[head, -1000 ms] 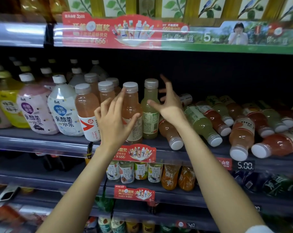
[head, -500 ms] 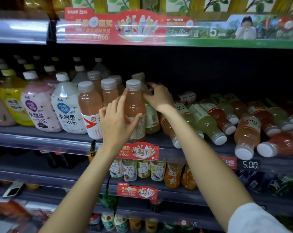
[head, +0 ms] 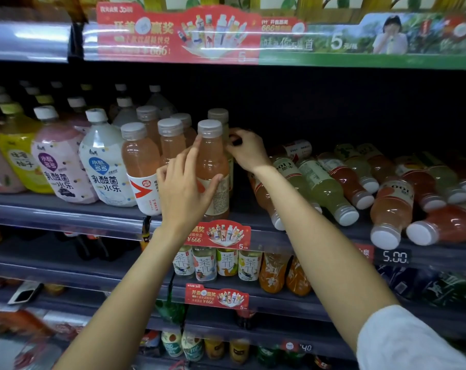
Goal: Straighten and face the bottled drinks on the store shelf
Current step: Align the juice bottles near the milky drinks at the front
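Bottles on the middle shelf [head: 66, 213] are our work, and we are partway through the upright row. Our left hand [head: 185, 192] has its grip closed around an orange-pink juice bottle [head: 213, 166], thumb on the label at its 3 o'clock side, fingers wrapped over the 9 o'clock side with the index finger reaching up toward the grey cap. That bottle stands upright at the shelf's front edge, just beside the red-arrow labelled bottle [head: 142, 169] at its 9 o'clock. Our right hand [head: 246, 150] is curled round the neck of a pale green bottle [head: 221, 121] standing directly behind the juice bottle, at its 12 o'clock; most of its body is hidden, so we cannot tell how its label faces.

We judge the step in hand to be seating these two in one file and turning the front label outward, since the side now facing us looks like small print rather than the brand face.

At 3 o'clock, well apart from our hands, a heap of fallen bottles [head: 386, 198] lies with caps pointing toward us. The next move likely calls for a twist of the front bottle, then standing those fallen ones up one at a time without knocking the finished row.
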Motion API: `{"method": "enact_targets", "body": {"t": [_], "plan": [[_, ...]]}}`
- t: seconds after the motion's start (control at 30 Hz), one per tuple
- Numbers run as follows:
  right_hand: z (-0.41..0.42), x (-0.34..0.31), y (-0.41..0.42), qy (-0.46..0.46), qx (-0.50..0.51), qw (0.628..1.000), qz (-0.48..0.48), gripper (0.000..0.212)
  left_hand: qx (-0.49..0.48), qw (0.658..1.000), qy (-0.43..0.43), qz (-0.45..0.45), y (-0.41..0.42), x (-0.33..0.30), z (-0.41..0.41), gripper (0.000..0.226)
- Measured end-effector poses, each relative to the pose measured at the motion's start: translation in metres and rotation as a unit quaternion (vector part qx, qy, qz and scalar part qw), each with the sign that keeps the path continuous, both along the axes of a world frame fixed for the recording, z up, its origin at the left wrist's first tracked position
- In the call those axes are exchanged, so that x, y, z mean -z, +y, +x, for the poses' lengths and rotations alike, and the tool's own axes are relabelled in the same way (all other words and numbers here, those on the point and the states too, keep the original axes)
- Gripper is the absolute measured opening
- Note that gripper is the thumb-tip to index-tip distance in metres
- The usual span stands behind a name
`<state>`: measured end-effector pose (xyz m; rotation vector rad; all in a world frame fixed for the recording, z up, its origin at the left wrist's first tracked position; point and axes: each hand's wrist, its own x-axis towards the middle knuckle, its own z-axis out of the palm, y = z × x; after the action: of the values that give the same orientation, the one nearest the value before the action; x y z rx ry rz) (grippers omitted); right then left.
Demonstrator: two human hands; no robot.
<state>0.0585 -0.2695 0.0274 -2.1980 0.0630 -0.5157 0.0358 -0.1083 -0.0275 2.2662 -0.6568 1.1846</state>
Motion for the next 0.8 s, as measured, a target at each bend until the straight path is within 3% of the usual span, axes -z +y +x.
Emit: {"method": "enact_targets", "body": {"t": [0.1, 0.17, 0.27, 0.4, 0.47, 0.57, 0.63, 0.8], "plan": [[-0.009, 0.001, -0.005, -0.001, 0.005, 0.998, 0.065, 0.044, 0.002, 1.0, 0.002, -0.003, 0.0, 0.001, -0.001, 0.07], [-0.031, 0.004, -0.017, -0.038, 0.023, 0.997, 0.059, 0.039, 0.001, 1.0, 0.002, -0.005, -0.001, 0.001, -0.002, 0.068], [-0.087, 0.02, -0.036, -0.08, 0.046, 0.994, -0.052, 0.024, -0.01, 1.0, -0.003, -0.008, -0.005, 0.004, -0.003, 0.065], [-0.139, 0.04, -0.058, -0.028, 0.008, 0.979, -0.201, 0.02, -0.029, 1.0, -0.005, 0.009, -0.005, 0.006, -0.003, 0.07], [-0.147, 0.043, -0.071, -0.04, -0.017, 0.953, -0.301, 0.036, -0.027, 0.999, 0.0, 0.018, -0.004, 0.008, -0.003, 0.075], [-0.142, 0.048, -0.084, -0.026, -0.015, 0.871, -0.491, 0.074, -0.022, 1.0, 0.013, 0.005, -0.005, 0.006, -0.006, 0.077], [-0.131, 0.048, -0.086, -0.02, -0.056, 0.843, -0.534, 0.073, -0.018, 1.0, 0.024, -0.004, -0.007, 0.005, -0.008, 0.076], [-0.111, 0.047, -0.089, -0.053, -0.162, 0.797, -0.579, 0.045, 0.021, 0.998, 0.055, -0.019, -0.004, 0.002, -0.012, 0.078]]}}
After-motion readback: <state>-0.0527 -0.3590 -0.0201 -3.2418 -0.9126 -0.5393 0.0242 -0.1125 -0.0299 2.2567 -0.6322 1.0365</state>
